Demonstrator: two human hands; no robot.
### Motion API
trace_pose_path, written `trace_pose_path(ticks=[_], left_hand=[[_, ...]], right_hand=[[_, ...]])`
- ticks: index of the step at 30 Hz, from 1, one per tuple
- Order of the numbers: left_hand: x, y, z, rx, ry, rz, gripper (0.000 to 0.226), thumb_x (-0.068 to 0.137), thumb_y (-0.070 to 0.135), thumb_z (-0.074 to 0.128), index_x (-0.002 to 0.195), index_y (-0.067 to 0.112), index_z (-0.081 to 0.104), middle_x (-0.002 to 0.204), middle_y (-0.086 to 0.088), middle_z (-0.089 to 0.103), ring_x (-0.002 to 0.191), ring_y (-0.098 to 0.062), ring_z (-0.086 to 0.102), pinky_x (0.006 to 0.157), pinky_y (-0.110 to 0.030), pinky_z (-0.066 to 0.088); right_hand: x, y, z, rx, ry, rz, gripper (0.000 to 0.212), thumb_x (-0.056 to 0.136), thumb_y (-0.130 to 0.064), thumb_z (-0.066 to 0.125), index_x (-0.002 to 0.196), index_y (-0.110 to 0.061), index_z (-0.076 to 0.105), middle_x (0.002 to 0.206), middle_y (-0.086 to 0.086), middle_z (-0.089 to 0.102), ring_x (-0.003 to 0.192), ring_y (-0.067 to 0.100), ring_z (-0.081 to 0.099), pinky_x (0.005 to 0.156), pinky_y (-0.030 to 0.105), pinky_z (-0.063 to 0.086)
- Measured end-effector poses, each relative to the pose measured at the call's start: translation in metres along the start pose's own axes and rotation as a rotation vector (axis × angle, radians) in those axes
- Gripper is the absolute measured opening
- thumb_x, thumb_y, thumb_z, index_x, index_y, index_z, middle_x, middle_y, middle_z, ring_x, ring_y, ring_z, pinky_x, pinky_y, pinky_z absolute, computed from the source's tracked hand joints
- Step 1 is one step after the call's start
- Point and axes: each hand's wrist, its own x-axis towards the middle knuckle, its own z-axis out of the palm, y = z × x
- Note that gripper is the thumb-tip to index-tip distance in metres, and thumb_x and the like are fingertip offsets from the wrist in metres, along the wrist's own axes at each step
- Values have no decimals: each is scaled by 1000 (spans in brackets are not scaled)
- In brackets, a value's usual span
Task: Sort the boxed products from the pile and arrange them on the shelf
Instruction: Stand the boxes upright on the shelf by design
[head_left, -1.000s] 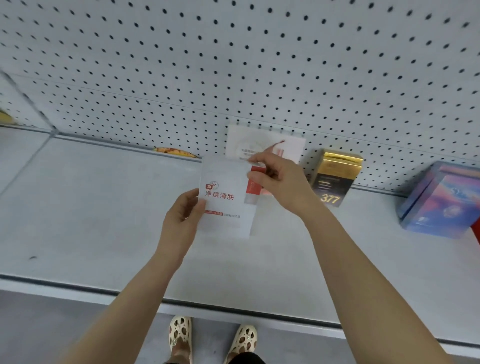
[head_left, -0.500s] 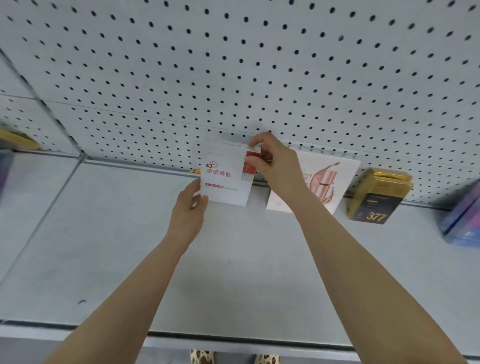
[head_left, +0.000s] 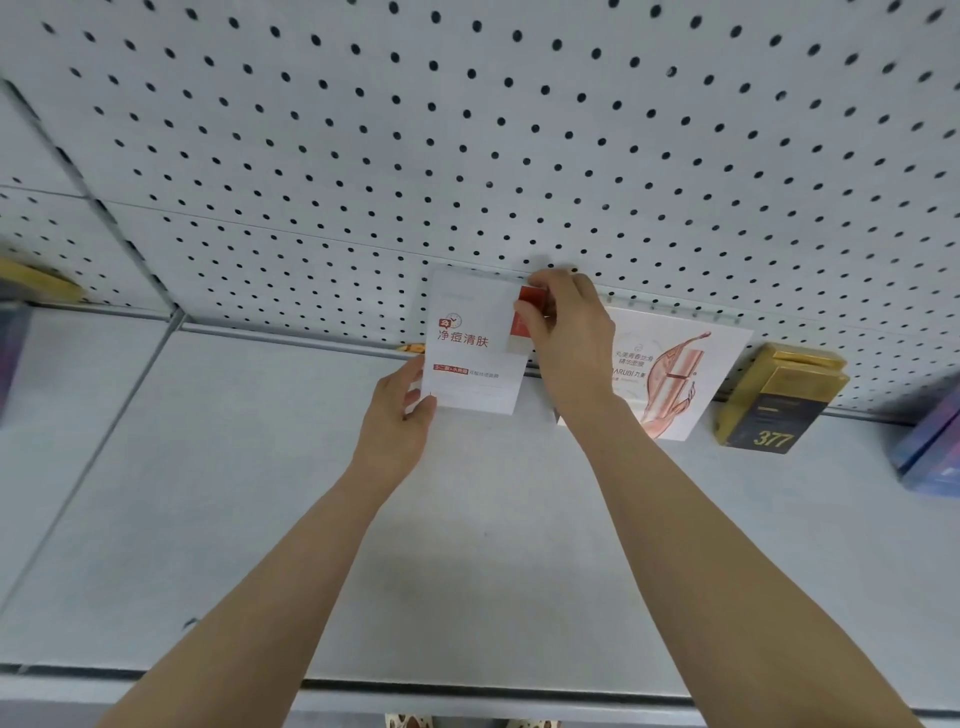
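Observation:
A white box with red Chinese lettering (head_left: 470, 353) stands upright near the back of the grey shelf (head_left: 260, 493), close to the pegboard wall. My left hand (head_left: 397, 421) pinches its lower left corner. My right hand (head_left: 569, 338) grips its upper right corner, where a red patch shows. Just to the right stands a white box with a rose-gold picture (head_left: 670, 374), partly hidden behind my right hand. A gold and black box marked 377 (head_left: 776, 400) stands further right.
A blue-purple box (head_left: 932, 447) lies at the right edge. A dark box and a yellow one (head_left: 21, 312) show at the far left. A small orange item (head_left: 410, 348) peeks out behind the held box. The shelf's front lip (head_left: 467, 691) runs along the bottom.
Both hands have carried the white box up and back toward the pegboard. The view has shifted, so the other boxes appear further right.

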Motion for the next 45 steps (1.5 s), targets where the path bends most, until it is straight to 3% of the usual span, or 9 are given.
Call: trace_pose_path(ticks=[4,8,11,17,21,26,32,38,45], left_hand=[[0,1,0,7,-2,1,49,99,8,47,142,31,42,140,2,44,122,-13,52,105,-35,43],[-3,3,-3,2,-8,-22,46,99,12,47,142,30,45,141,6,49,121,-10,53,95,-24,40],[-15,12,-9,-14,51,-9,41,100,14,49,138,27,51,135,10,55,107,-5,55,86,-16,39],[-69,14,-33,-41,165,87,30,99,15,49,118,36,61,110,13,68,101,-10,66,97,-40,50],[-125,-3,-50,-35,289,84,29,100,11,47,120,23,64,105,4,70,92,-9,69,94,-40,52],[-194,-33,-84,-26,444,-3,28,100,13,48,120,24,64,101,6,70,88,-8,68,91,-38,54],[-247,-76,-152,-11,595,-54,28,99,18,48,118,32,64,98,13,69,86,-10,68,87,-42,55],[-269,-116,-256,46,628,-39,29,99,20,50,116,41,63,97,15,70,88,-12,68,84,-48,55],[-258,-124,-385,166,578,5,28,98,22,53,118,38,63,103,14,68,91,-7,65,83,-31,55]], right_hand=[[-1,0,-1,-14,-23,-13,25,92,-21,64,116,-17,63,111,4,60,93,29,60,77,37,52],[-2,-3,-7,-45,-61,-40,29,92,-19,62,121,-15,60,114,7,58,95,30,59,79,42,53],[-12,-6,-17,-76,-67,-101,37,92,-17,62,128,-13,57,120,10,57,104,30,58,85,38,50],[-68,-15,-38,7,-68,-151,27,98,-23,55,123,-13,59,114,7,58,104,27,59,83,36,50],[-126,-26,-35,113,-257,-115,27,102,-27,48,126,-20,56,117,1,57,109,18,58,87,27,42],[-190,-53,-15,176,-461,-124,25,103,-28,47,124,-22,57,117,-2,58,107,13,57,87,22,39],[-232,-113,21,194,-594,-239,25,102,-29,47,124,-22,58,116,-4,58,106,11,57,86,24,43],[-249,-201,81,186,-581,-276,25,102,-30,48,124,-22,58,116,-5,58,106,11,57,86,25,43],[-242,-308,150,204,-490,-237,27,101,-29,49,125,-21,57,113,-1,58,105,14,57,90,34,48]])
